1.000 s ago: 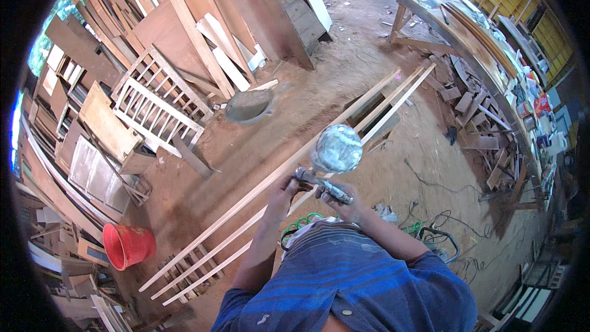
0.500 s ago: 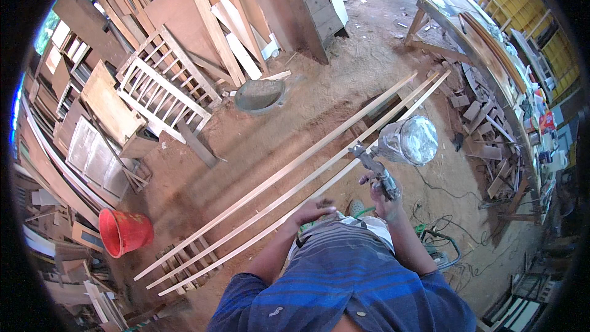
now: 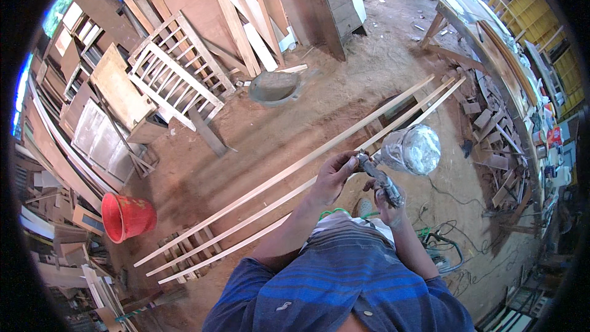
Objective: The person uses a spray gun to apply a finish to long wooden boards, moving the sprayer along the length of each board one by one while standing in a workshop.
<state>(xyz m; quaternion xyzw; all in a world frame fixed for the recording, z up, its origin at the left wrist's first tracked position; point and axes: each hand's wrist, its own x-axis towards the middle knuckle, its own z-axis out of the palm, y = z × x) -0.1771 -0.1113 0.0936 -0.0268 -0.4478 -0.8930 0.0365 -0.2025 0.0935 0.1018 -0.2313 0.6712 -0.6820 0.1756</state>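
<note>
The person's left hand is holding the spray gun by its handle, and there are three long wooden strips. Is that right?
Not quite: the head view shows the right hand holding the spray gun by its handle, not the left. The three long wooden strips are right.

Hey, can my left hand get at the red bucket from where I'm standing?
Probably not as things stand: your left hand is up at the spray gun, and the red bucket sits well off to the left, past the wooden strips.
</note>
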